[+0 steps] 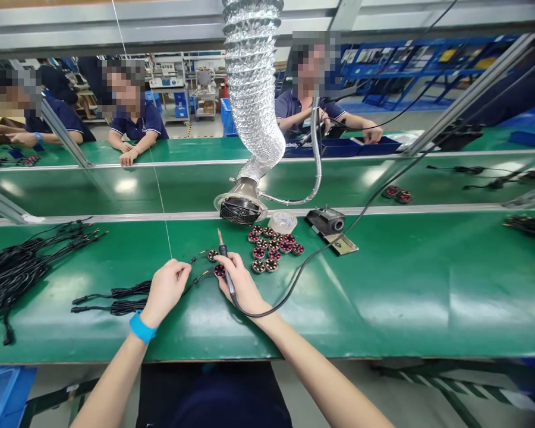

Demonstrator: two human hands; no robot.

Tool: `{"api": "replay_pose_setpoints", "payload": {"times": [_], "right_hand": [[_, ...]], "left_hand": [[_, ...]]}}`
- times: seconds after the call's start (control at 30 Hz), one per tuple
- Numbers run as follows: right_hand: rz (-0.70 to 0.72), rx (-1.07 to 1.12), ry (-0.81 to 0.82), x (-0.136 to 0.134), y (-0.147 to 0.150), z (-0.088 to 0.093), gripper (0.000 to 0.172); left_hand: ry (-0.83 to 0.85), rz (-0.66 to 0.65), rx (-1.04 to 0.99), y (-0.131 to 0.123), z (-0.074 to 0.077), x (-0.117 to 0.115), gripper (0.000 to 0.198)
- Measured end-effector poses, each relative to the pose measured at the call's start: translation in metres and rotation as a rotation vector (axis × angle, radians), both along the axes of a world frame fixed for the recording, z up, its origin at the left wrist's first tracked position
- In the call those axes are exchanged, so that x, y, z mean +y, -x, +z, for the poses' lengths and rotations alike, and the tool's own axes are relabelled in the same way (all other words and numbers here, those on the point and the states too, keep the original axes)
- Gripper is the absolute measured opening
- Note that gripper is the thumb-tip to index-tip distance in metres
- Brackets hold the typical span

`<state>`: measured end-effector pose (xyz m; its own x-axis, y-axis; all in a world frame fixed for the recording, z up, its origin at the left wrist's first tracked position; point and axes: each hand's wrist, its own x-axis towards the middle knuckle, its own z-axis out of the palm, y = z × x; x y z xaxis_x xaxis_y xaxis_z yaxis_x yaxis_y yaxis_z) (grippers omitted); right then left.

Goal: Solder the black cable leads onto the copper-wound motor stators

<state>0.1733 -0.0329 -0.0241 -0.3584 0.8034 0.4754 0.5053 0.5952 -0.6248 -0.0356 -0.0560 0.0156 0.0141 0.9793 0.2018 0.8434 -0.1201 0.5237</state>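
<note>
Right hand grips soldering iron beside two coils, left hand pinched

The landmark is the round black fan (239, 211) with a pale rim, at the end of a crinkled silver duct (249, 77). Just on the person's side of it, the right hand (241, 284) holds a slim soldering iron (224, 252) with a black grip and metal tip. Its fingers are closed around the handle, and the tip points up toward the fan.

By those fingers, slightly left of the fan and nearer the person, lie two round red-and-black wire-wound coils, an upper one (212, 255) and a lower one (219, 271). Contact between hand and coils is unclear.

Farther left of the fan, the left hand (166, 286) has thumb and forefinger drawn into a narrow pinch. A thin pale strand (163, 205) descends to this hand; whether the fingers grip it cannot be told. Two bundled black cables (131, 306) lie beside the hand, with thin wire ends near the coils.

To the fan's right, on the person's side, sit a cluster of similar coils (274, 254), a clear tape roll (282, 222) and a grey metal stand (332, 222), all on the glossy green tabletop (405, 291).
</note>
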Motion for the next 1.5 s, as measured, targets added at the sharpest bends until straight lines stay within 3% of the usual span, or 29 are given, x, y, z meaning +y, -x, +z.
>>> {"api": "replay_pose_setpoints", "payload": {"times": [0.07,0.17,0.3,0.7,0.87,1.2,1.5], "right_hand": [[0.008,0.018,-0.003,0.001,0.001,0.000,0.057],[0.003,0.053,-0.033,-0.002,0.003,-0.003,0.057],[-0.024,0.085,-0.069,-0.007,0.008,-0.007,0.056],[0.032,0.224,-0.020,-0.005,0.013,-0.015,0.051],[0.024,0.228,-0.019,-0.004,0.014,-0.019,0.051],[0.017,0.204,-0.031,-0.002,0.013,-0.018,0.052],[0.058,0.191,-0.073,0.003,0.012,-0.019,0.049]], "left_hand": [[-0.156,0.059,0.154,-0.005,0.003,-0.003,0.033],[-0.231,-0.018,0.238,-0.019,0.004,-0.008,0.029],[-0.123,-0.103,0.179,-0.032,-0.003,-0.008,0.026],[0.222,-0.079,-0.254,-0.031,-0.014,0.007,0.030],[0.292,-0.074,-0.393,-0.033,-0.018,0.012,0.036],[0.336,-0.103,-0.515,-0.031,-0.025,0.018,0.039],[0.330,-0.122,-0.360,-0.032,-0.017,0.013,0.034]]}}
